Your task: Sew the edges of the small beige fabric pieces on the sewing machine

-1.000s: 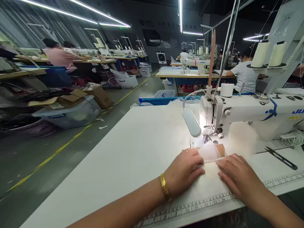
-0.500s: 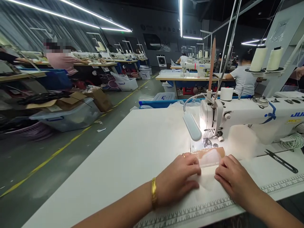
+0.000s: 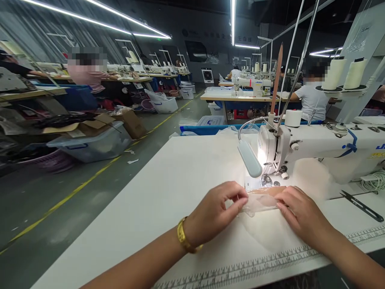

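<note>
A sheer white and tan piece of fabric (image 3: 262, 199) with a shiny edge lies across the table just in front of the sewing machine's presser foot (image 3: 266, 180). My left hand (image 3: 221, 208), with a gold bangle on the wrist, pinches the left end of this fabric between thumb and fingertips. At the right end my right hand (image 3: 300, 216) grips it, thumb in front and fingers folded over the top. Pale thin cloth (image 3: 264, 228) seems to spread below it toward the ruler. The white sewing machine (image 3: 319, 140) stands behind both hands, its lamp (image 3: 249, 159) lighting the needle area.
Black thread snips (image 3: 362, 205) lie to the right of my right hand. A printed ruler strip (image 3: 240, 273) runs along the table's front edge. Thread cones (image 3: 333, 74) stand at the upper right. Beyond the table are storage bins (image 3: 96, 140) and people at other machines.
My left hand has risen slightly and moved left, its fingers closing into a pinch on the fabric's end. My right hand has shifted its fingers over the right end. The view has moved slightly.
</note>
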A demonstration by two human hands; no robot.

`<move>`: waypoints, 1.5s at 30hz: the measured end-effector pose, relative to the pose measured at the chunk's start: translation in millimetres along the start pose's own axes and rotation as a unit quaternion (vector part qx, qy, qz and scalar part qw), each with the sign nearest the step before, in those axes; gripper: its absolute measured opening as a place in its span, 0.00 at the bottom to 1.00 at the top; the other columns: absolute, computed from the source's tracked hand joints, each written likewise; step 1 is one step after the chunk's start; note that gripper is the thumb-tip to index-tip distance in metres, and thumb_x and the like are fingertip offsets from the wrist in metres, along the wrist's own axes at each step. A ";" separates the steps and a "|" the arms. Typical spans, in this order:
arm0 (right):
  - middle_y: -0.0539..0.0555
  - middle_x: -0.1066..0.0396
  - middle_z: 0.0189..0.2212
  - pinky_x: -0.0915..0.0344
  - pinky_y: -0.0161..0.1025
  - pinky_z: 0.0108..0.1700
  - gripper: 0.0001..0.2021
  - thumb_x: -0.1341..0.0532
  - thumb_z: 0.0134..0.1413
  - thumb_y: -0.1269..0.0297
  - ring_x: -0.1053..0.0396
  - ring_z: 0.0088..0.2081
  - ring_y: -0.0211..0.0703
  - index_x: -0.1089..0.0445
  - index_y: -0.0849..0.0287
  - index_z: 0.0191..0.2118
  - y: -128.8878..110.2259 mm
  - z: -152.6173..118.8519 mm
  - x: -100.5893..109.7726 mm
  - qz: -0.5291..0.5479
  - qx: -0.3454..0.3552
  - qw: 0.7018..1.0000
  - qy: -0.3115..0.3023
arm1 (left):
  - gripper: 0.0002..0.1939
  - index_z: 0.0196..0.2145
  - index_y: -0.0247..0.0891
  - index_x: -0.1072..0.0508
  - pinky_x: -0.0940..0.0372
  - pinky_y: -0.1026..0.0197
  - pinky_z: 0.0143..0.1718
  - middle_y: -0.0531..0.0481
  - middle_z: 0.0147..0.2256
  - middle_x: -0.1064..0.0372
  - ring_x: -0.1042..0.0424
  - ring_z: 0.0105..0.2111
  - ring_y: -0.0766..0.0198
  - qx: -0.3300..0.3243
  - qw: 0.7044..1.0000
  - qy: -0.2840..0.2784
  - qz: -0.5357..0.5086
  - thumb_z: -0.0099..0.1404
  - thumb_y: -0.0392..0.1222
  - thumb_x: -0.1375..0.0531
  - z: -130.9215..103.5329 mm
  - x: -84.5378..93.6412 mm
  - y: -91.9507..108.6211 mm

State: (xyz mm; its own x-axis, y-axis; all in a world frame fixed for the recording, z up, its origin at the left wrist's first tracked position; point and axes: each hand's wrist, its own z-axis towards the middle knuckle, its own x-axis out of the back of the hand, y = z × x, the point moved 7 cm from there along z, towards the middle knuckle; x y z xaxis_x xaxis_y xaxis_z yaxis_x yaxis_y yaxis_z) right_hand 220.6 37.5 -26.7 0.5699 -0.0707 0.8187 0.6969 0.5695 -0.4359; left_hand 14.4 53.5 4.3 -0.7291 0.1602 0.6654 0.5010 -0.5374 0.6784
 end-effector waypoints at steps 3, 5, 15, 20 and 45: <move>0.53 0.32 0.34 0.37 0.43 0.38 0.10 0.49 0.72 0.69 0.36 0.36 0.47 0.31 0.56 0.42 -11.4 -14.7 -9.3 -0.012 0.051 0.998 -0.020 | 0.06 0.36 0.41 0.26 0.34 0.57 0.42 0.51 0.35 0.26 0.29 0.37 0.59 -0.077 0.992 -0.091 0.029 0.71 0.38 0.42 -5.3 -26.9 6.5; 0.54 0.33 0.34 0.37 0.44 0.38 0.08 0.48 0.71 0.71 0.37 0.36 0.48 0.32 0.56 0.43 -14.9 -19.0 -14.3 -0.023 0.056 0.998 -0.031 | 0.04 0.38 0.40 0.25 0.34 0.53 0.44 0.47 0.39 0.26 0.30 0.40 0.55 -0.078 0.988 -0.105 0.077 0.70 0.39 0.40 -1.8 -38.5 0.8; 0.54 0.34 0.35 0.39 0.43 0.39 0.08 0.45 0.69 0.72 0.40 0.37 0.48 0.30 0.55 0.45 -15.5 -20.1 -21.3 -0.040 0.072 0.996 -0.043 | 0.08 0.37 0.38 0.29 0.35 0.53 0.40 0.47 0.37 0.31 0.33 0.37 0.55 -0.084 0.987 -0.025 0.133 0.66 0.30 0.47 11.9 -33.5 -7.9; 0.54 0.35 0.35 0.39 0.44 0.37 0.18 0.44 0.60 0.75 0.40 0.36 0.49 0.28 0.52 0.52 -21.2 -8.5 -28.7 -0.120 0.080 0.985 -0.097 | 0.07 0.37 0.39 0.30 0.38 0.55 0.35 0.47 0.35 0.34 0.35 0.34 0.57 -0.049 0.981 -0.100 0.157 0.64 0.32 0.45 8.5 -40.3 -13.2; 0.56 0.31 0.36 0.33 0.49 0.41 0.12 0.50 0.67 0.75 0.35 0.39 0.51 0.31 0.58 0.45 -0.2 -2.1 -25.9 -0.015 0.041 0.998 -0.048 | 0.06 0.40 0.38 0.26 0.36 0.51 0.43 0.45 0.41 0.29 0.32 0.41 0.52 -0.033 0.990 -0.061 0.126 0.65 0.38 0.36 17.2 -42.5 -10.6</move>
State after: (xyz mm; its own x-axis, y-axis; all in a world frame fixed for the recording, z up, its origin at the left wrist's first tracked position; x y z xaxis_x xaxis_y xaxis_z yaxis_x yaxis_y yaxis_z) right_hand 206.7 37.6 -48.6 0.5021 -0.0118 0.8648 0.6731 0.6331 -0.3822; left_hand 48.1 66.6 -25.8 -0.5200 0.1111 0.8469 0.6260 -0.6250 0.4663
